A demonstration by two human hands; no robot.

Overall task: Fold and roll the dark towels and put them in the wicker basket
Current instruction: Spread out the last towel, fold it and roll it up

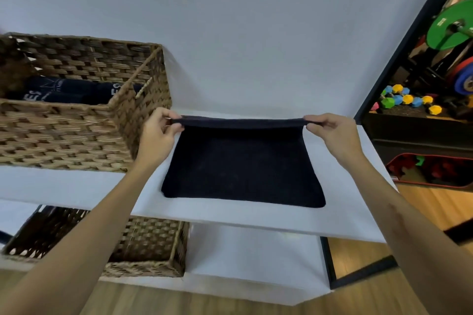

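A dark navy towel [243, 169] lies flat on the white shelf top [230, 220], folded into a rectangle. My left hand [158, 133] pinches its far left corner and my right hand [330, 133] pinches its far right corner. The far edge is lifted off the shelf and stretched taut between them. To the left on the same shelf stands the wicker basket [76, 135], with several rolled dark towels [64, 92] lying inside it.
A second wicker basket [143, 245] sits on the lower shelf under the top one. The white wall runs right behind the shelf. At the right, a black-framed opening [399, 51] shows weight plates and coloured dumbbells. Wooden floor lies below.
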